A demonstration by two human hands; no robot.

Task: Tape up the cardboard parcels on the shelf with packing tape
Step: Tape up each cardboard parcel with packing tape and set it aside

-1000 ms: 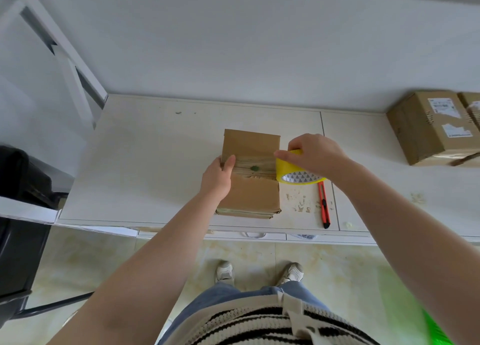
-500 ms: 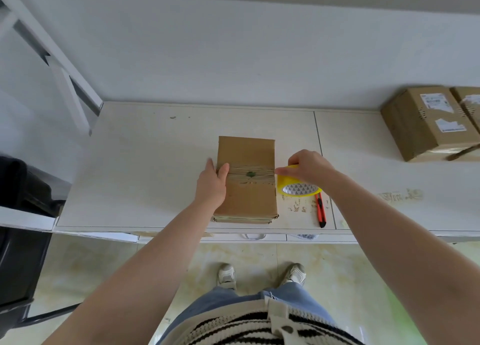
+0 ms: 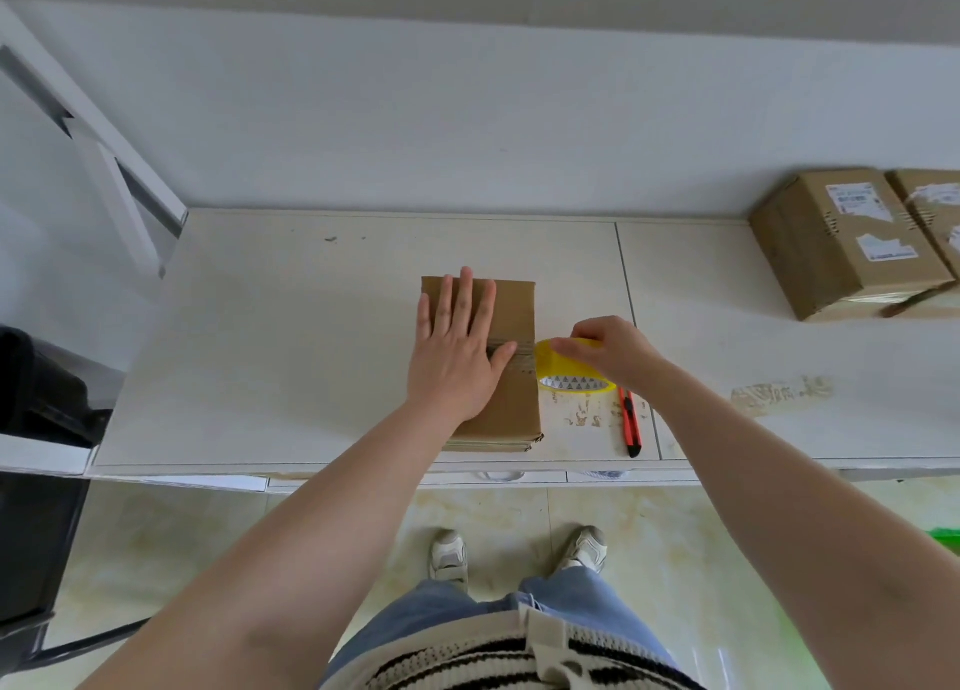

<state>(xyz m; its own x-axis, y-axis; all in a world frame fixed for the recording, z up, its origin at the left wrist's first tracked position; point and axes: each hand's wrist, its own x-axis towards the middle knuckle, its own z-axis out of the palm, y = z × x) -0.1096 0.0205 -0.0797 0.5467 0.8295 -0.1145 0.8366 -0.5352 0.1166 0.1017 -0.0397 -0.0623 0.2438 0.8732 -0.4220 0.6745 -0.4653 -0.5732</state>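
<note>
A flat brown cardboard parcel (image 3: 511, 305) lies on the white shelf top (image 3: 311, 326), with a strip of clear tape running across its middle. My left hand (image 3: 457, 349) lies flat on the parcel, fingers straight and spread, pressing it down. Just off the parcel's right edge, my right hand (image 3: 610, 349) grips a yellow roll of packing tape (image 3: 563, 375) that sits against the shelf, the tape still joined to the strip.
An orange utility knife (image 3: 631, 422) lies right of the roll near the front edge. Two taped brown boxes (image 3: 841, 242) stand at the far right by the wall. A white frame (image 3: 98, 133) rises at left. Old tape residue (image 3: 779, 393) marks the shelf.
My left hand moved from the parcel's left edge onto its top and now lies flat. My right hand lowered the roll to the shelf beside the parcel.
</note>
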